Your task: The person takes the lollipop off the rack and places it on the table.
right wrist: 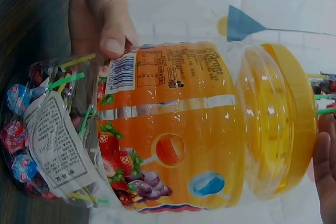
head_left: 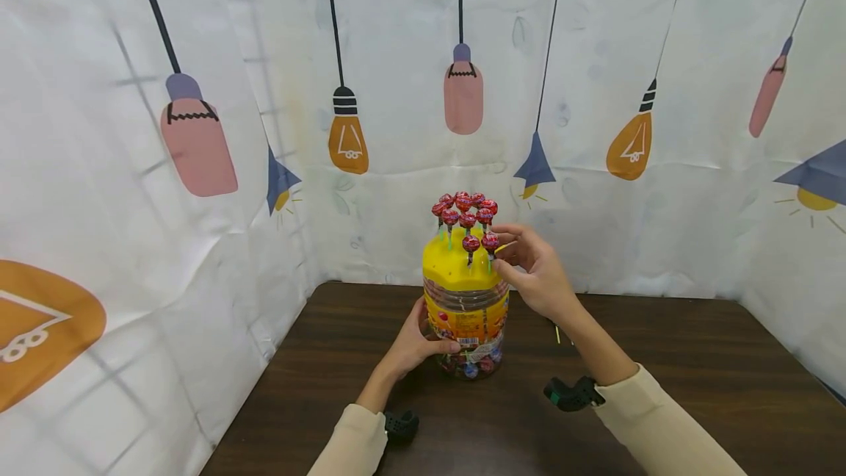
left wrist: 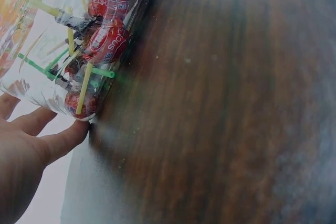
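A clear plastic candy jar (head_left: pixel 468 322) with an orange fruit label stands upright on the table. Several red-wrapped lollipops (head_left: pixel 463 202) stick up from its yellow lid (head_left: pixel 446 267). My left hand (head_left: pixel 416 344) grips the jar low on its left side, thumb across the front; in the left wrist view, fingertips (left wrist: pixel 73 137) touch the jar near its base. My right hand (head_left: pixel 538 274) is at the lid's right edge, pinching a lollipop (head_left: pixel 490 242) between thumb and fingers. More wrapped lollipops (right wrist: pixel 14 136) lie inside the bottom of the jar.
The dark wooden table (head_left: pixel 634 380) extends around the jar. To the jar's right, a thin yellow stick (head_left: pixel 557 334) lies partly hidden behind the right forearm. White cloth (head_left: pixel 410 219) printed with hanging lamps encloses the back and sides.
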A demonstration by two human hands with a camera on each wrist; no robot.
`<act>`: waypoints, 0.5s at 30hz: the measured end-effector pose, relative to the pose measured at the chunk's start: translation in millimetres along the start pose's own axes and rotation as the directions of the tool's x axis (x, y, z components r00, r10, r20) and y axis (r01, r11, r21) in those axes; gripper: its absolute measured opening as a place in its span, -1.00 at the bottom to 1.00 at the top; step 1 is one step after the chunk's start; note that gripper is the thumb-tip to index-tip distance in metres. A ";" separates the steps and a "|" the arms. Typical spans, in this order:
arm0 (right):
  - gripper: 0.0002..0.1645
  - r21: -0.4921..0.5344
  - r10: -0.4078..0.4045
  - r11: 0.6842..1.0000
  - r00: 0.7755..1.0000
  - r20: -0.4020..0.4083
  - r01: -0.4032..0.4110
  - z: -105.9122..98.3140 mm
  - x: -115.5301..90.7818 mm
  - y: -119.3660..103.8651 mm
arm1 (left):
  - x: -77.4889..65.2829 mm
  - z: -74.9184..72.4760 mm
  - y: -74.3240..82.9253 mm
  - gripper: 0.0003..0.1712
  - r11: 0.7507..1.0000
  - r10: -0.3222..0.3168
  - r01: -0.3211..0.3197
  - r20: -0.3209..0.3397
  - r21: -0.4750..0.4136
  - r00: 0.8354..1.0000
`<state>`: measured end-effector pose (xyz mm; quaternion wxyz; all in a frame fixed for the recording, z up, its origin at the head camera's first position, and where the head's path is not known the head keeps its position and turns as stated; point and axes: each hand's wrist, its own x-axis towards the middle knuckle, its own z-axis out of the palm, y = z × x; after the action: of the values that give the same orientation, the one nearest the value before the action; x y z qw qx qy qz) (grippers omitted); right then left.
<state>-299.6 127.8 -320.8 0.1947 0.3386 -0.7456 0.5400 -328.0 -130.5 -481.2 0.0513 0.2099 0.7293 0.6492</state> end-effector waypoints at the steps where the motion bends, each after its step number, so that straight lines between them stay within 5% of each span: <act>1: -0.41 0.001 -0.004 1.000 1.000 -0.002 0.004 0.5 0.1 0.0 | 0.0 0.1 -0.3 0.20 1.000 -0.004 0.004 -0.001 -0.004 1.000; 15: -0.42 0.005 -0.015 1.000 1.000 -0.010 0.015 3.2 2.0 0.1 | -1.2 0.5 -0.3 0.20 1.000 -0.011 0.011 -0.010 -0.007 1.000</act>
<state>-300.9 124.3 -320.7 0.2016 0.3418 -0.7406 0.5423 -326.8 -130.5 -481.8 0.0519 0.2025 0.7283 0.6526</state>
